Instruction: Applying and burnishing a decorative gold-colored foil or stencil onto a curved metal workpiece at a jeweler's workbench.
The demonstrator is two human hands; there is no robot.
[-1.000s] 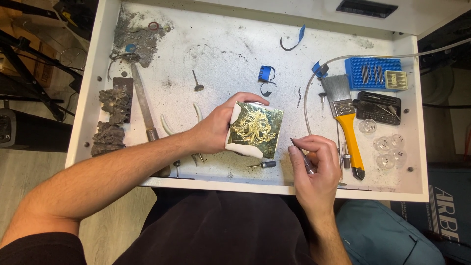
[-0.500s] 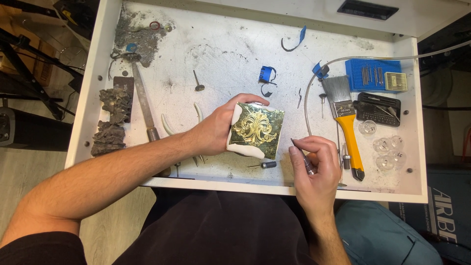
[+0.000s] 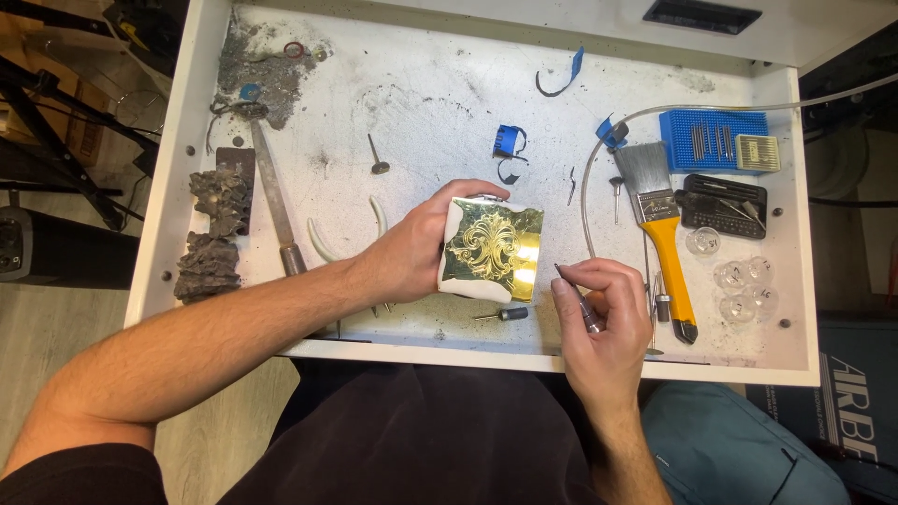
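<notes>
Engraving at the dusty worktop tray (image 3: 281,341)

Blue bur block (image 3: 711,140) is holding thin bits; left hand (image 3: 412,252) is gripping the engraved brass plate (image 3: 493,251), right hand (image 3: 603,323) fingers pinching a graver (image 3: 578,299).

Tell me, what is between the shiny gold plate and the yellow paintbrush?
The right hand with a thin metal tool sits between the gold plate and the paintbrush, seen from the head camera.

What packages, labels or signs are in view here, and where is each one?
Dark blue box: on the floor at lower right, beside the tray, with large white lettering.
Blue ribbed case: tray's upper right corner, rectangular, holding thin metal bits.
No screens visible.
</notes>
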